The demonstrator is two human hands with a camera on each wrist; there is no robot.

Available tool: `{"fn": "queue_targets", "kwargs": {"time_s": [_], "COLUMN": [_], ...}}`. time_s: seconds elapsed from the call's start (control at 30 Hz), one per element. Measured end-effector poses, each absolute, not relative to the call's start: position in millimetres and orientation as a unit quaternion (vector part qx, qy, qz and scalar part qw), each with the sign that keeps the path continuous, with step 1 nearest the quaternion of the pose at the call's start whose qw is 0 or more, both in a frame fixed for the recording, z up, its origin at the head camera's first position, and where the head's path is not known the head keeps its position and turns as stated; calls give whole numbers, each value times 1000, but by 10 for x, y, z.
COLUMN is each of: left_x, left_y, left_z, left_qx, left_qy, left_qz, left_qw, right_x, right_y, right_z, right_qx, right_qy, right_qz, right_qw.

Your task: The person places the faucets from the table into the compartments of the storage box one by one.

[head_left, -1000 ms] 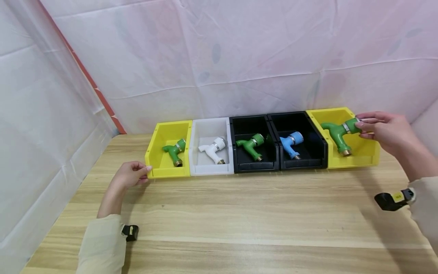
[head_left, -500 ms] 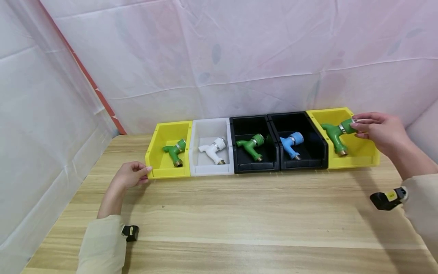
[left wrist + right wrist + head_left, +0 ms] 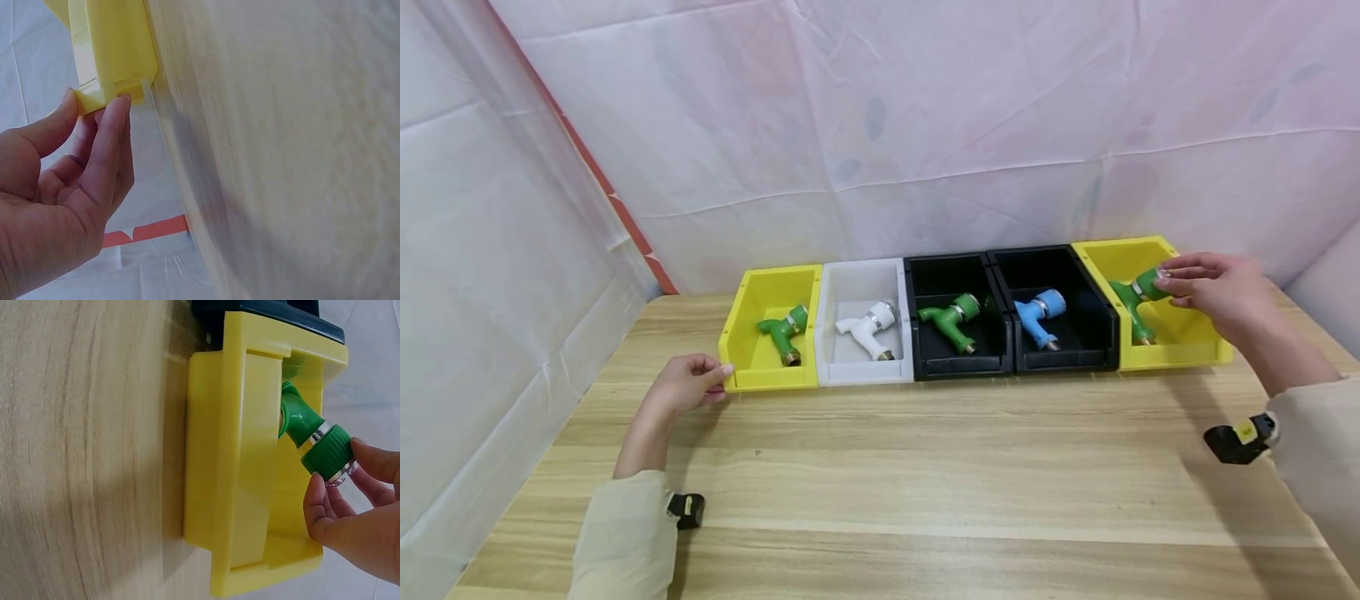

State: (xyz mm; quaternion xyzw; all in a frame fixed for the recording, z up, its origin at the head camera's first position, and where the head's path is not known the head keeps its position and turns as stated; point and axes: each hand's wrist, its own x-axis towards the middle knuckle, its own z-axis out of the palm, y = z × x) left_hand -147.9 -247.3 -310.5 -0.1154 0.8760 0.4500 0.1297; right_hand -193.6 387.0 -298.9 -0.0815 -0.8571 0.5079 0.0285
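My right hand (image 3: 1221, 292) grips a green tap (image 3: 328, 453) by its ribbed knob, with thumb and fingertips around it. The tap's body is inside the right yellow bin (image 3: 250, 487), its brass end low near the front wall. At the other end of the row, my left hand (image 3: 688, 382) pinches the front corner of the left yellow bin (image 3: 115, 50) between thumb and fingers. That bin holds another green tap (image 3: 784, 333).
Between the yellow bins stand a white bin (image 3: 865, 373) with a white tap (image 3: 867, 327) and two black bins (image 3: 962, 367). One holds a green tap (image 3: 951, 321), the other a blue tap (image 3: 1037, 315). A pale curtain (image 3: 925, 125) hangs behind the wooden table (image 3: 925, 483).
My right hand has moved left and slightly down, bringing the green tap lower into the right yellow bin. My left hand has stayed at its bin corner.
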Motion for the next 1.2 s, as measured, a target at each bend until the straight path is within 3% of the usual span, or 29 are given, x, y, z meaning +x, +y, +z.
{"fn": "queue_targets", "kwargs": {"time_s": [0.2, 0.57, 1.2], "left_x": [-1481, -1479, -1482], "left_y": [-2473, -2470, -2473], "left_z": [-3099, -3092, -3095], "left_qx": [-112, -114, -114], "left_qy": [873, 875, 876], "left_qz": [456, 451, 448], "left_qw": [131, 133, 134], "right_x": [-2127, -1816, -1858], "right_y": [4129, 3588, 3561], "right_z": [-3280, -2908, -2938], "right_qx": [-76, -67, -77], "right_qy": [-872, -919, -926], "right_qz": [482, 386, 366], "right_qw": [41, 50, 45]}}
